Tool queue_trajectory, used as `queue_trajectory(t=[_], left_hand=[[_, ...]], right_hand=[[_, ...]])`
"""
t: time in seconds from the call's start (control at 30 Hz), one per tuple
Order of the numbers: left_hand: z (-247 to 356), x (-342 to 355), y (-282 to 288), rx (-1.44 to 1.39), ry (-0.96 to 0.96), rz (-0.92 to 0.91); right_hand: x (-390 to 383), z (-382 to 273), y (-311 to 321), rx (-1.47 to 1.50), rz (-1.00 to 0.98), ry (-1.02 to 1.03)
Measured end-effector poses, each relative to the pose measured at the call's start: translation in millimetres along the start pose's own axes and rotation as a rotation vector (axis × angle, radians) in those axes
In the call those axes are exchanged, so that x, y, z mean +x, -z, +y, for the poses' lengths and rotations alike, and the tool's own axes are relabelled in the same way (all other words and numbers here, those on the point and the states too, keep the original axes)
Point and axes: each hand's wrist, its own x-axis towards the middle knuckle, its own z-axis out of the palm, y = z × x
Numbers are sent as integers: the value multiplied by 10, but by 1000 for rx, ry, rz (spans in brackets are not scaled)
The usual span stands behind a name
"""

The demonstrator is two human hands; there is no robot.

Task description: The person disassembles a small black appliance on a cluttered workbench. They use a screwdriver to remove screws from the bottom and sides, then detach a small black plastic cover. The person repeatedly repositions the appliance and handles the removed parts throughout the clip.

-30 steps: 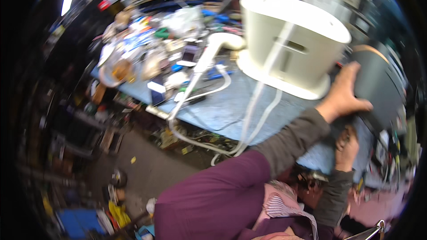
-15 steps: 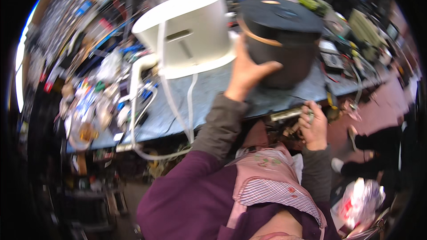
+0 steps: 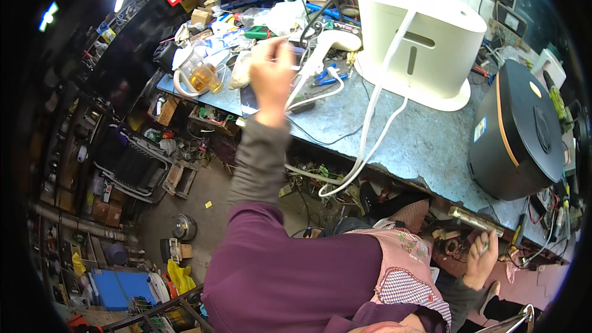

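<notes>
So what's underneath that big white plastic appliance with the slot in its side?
The tall white plastic appliance stands on its own flat white base plate, which rests on the worn grey-blue workbench top. A white cord drapes down its front. Whatever lies beneath the base is covered.

Bright overhead tube light; raised left hand [image 3: 271, 77] motion-blurred; fisheye edges dark, bent

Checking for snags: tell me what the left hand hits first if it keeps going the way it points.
Probably the white handheld appliance and its white cable, just beyond the left hand; depth is unclear.
</notes>
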Motion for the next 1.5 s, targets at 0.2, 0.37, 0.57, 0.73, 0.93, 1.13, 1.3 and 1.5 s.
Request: queue_trajectory(t=[0.2,0.37,0.57,0.73,0.93,1.13,1.3,1.5], left_hand=[[-2633,789,561,762,379,-493],[-4646,889,436,868,421,-681],[-5270,1311,649,1086,-349,-687],[-4902,1566,909,1464,-100,-1083],[-3255,1084,489,969,-14,-295],[-961,523,659,713,-572,-268],[383,-349,520,287,-604,-505],[1153,-1454,-14,-277,-584,-615]], right_hand=[[-348,51,692,-126,267,-37],[-638,-4,1054,-218,529,-46],[-852,67,1451,-161,676,92],[-797,86,1370,-258,656,-35],[-686,73,1469,-305,615,-48],[-438,272,1055,-281,465,-102],[-480,450,260,-260,347,-138],[-699,697,-388,-221,155,-124]])
